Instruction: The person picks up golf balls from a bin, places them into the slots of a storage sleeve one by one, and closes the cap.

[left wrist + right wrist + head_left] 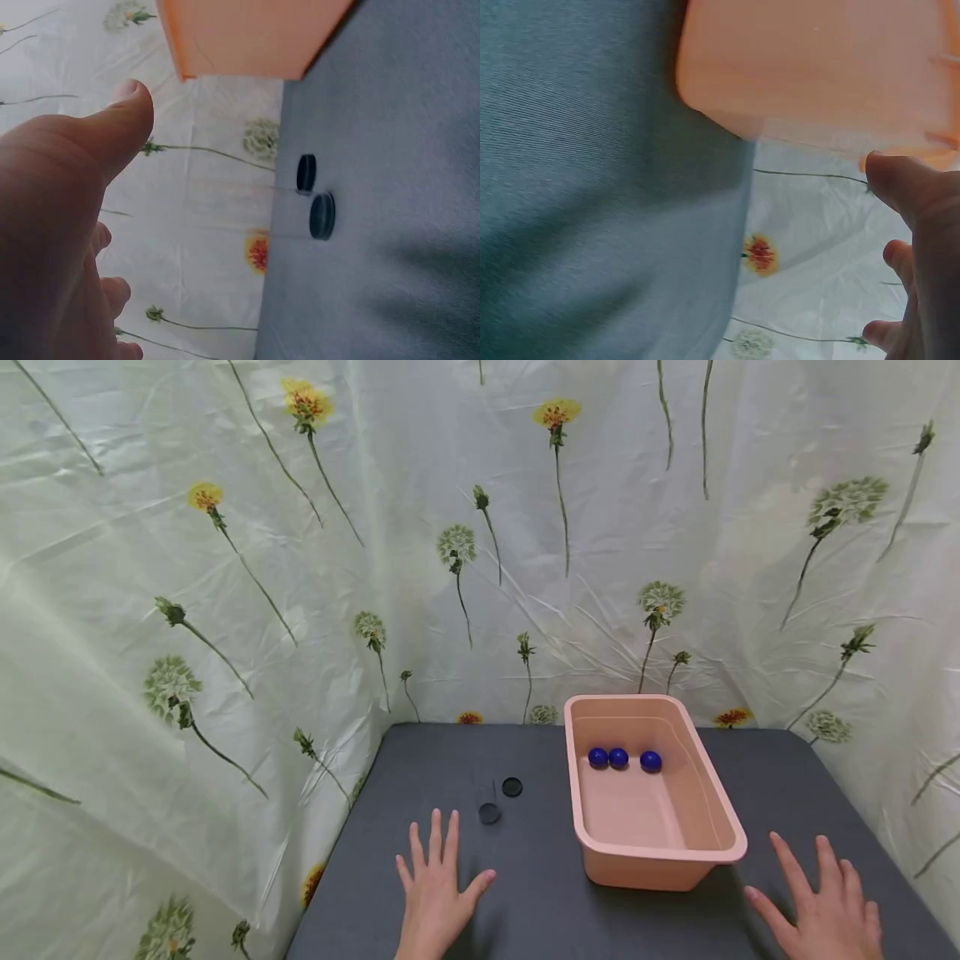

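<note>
Hovering over the tabletop [528, 868], left hand [435, 897] and right hand [825, 906] are being held spread; at the left's one o'clock a clear tube [489, 811] is being flanked by a black disc [512, 787]; at the right's ten, blue balls [618, 757] are being held in a pink tub [645, 870].

There are two hands [437, 897] [831, 917], three balls [597, 757] [618, 757] [651, 762] — plus one bin [633, 818], one tube [488, 800], one lid [512, 787].

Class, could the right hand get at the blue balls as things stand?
Probably yes: the right hand is empty and the pink bin uncovered; only its wall stands between hand and blue balls.
</note>
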`<state>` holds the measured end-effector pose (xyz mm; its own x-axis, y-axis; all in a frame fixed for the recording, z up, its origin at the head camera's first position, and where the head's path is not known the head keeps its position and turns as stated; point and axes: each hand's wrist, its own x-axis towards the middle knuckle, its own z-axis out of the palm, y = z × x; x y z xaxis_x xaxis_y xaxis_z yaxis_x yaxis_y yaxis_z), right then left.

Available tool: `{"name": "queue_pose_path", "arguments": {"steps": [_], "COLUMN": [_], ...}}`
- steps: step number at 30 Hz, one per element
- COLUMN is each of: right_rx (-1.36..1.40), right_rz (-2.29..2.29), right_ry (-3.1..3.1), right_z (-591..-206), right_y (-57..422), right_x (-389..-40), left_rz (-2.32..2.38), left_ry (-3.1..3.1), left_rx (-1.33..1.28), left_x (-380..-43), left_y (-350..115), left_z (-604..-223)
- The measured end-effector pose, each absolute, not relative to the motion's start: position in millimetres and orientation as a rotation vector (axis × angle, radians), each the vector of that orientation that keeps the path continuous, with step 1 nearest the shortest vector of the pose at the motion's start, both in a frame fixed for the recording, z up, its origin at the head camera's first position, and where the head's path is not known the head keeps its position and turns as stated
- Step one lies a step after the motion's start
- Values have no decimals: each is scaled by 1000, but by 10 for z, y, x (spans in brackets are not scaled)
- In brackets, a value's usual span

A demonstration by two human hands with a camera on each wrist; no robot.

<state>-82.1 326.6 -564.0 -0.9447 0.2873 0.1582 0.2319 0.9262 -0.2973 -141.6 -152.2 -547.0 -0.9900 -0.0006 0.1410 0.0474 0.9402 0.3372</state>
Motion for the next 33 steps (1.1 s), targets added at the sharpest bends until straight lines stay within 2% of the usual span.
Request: {"name": "queue_pose_path", "arguments": {"steps": [8,15,21,26,33], "right_rx": [-256,-4,131,195,256], "right_rz": [432,549,596,805,1042], "right_ry": [-2768,-2625,-2605,-2636,-2700], "right_z": [-5304,-4998,-4709,-4476,-4326], "right_y": [3285,3253,3165,3047,2880], "right_x": [-830,-960,-1182,-1416,-1755], "left_rz": [-674,-893,-1085,-1295,-1524], "left_ry": [-2890,-2803,-2690,-2560,-2455], "left_rx": [-67,-86,-119,-132,-49], "left_x": [-1492,-1615,-1767,-1903,-2028], "left_y": [-1522,-1577,-1624,-1650,-1657], "left_z": [-5349,-5229,-5194,-5232,-5322]}}
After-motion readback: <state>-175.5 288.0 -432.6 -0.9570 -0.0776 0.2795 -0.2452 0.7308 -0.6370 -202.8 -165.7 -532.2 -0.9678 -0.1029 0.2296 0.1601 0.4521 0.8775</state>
